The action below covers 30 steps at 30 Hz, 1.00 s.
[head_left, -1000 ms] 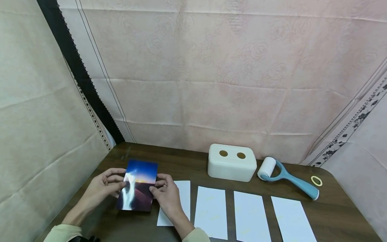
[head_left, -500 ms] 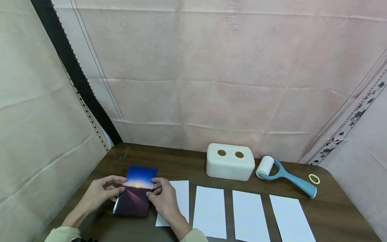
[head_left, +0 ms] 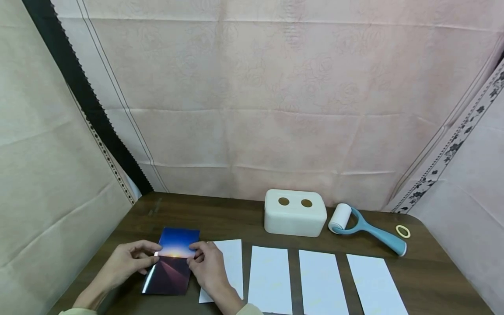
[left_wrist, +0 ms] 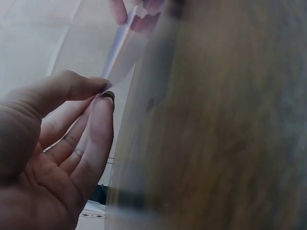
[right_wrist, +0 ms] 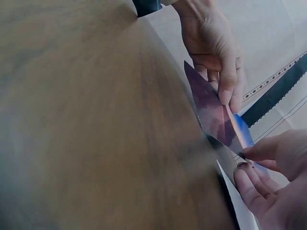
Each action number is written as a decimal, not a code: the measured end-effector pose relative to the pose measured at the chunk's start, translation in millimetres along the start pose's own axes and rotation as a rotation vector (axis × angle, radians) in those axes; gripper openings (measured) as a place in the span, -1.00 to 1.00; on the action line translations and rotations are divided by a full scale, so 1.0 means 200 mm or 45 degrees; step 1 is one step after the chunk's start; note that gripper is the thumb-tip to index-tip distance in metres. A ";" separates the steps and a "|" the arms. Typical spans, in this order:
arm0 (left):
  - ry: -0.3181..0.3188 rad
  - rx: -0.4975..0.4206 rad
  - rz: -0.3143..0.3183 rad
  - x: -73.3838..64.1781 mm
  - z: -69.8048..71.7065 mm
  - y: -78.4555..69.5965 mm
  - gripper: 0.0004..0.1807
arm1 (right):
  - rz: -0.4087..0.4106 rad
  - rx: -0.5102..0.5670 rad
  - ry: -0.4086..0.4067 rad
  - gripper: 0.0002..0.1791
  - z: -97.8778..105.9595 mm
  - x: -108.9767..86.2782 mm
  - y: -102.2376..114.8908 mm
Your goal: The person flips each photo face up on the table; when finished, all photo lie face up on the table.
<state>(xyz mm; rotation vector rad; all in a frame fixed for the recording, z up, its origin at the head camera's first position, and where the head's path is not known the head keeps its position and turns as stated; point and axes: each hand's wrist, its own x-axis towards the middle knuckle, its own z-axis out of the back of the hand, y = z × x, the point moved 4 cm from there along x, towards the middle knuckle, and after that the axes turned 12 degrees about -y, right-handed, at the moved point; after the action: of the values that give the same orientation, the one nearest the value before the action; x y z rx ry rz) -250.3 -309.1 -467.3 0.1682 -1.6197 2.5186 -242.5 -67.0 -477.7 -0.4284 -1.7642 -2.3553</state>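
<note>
A glossy photo print, blue sky above and dark purple ground below, is held between both hands at the table's left. My left hand pinches its left edge between thumb and fingertips. At the opposite edge, my right hand pinches it the same way. Seen from the left wrist, the thumb of the left hand presses the photo print against the fingertips. In the right wrist view the photo print stands tilted over the table, its lower edge close to the surface.
Several white sheets lie in a row to the right, the leftmost partly under my right forearm. Behind them stand a white box with two round holes, a blue-handled lint roller and a small yellow ring. Cloth hangs behind the table.
Both hands have lowered the photo print slightly toward me, and its bright glare has shrunk to a strip at the lower left. The head view has shifted a little.
</note>
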 end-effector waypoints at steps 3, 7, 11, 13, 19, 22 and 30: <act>0.035 -0.005 0.012 0.00 0.00 0.01 -0.67 | 0.009 -0.017 0.026 -0.66 0.00 -0.01 0.00; 0.063 -0.018 0.033 -0.01 0.00 0.01 -0.63 | 0.007 -0.078 0.061 -0.61 0.00 -0.01 0.01; 0.076 -0.006 0.044 -0.02 -0.01 0.00 -0.59 | 0.027 -0.139 0.087 -0.58 -0.01 -0.01 0.01; 0.082 0.014 0.041 -0.02 -0.01 0.00 -0.58 | 0.039 -0.168 0.101 -0.57 -0.01 -0.01 0.02; 0.091 0.083 0.020 -0.01 0.00 0.00 -0.57 | 0.041 -0.200 0.130 -0.56 -0.02 -0.01 0.02; 0.083 0.109 0.031 -0.01 0.00 0.00 -0.56 | 0.007 -0.217 0.139 -0.55 -0.03 -0.01 0.02; 0.064 0.182 0.075 -0.02 -0.01 0.00 -0.54 | -0.004 -0.364 0.170 -0.52 -0.05 -0.03 0.04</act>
<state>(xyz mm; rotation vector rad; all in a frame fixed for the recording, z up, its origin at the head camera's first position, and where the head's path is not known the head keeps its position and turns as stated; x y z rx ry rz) -246.0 -307.2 -468.2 0.0730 -1.4476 2.6608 -235.3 -78.5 -474.2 -0.2966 -1.3777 -2.5806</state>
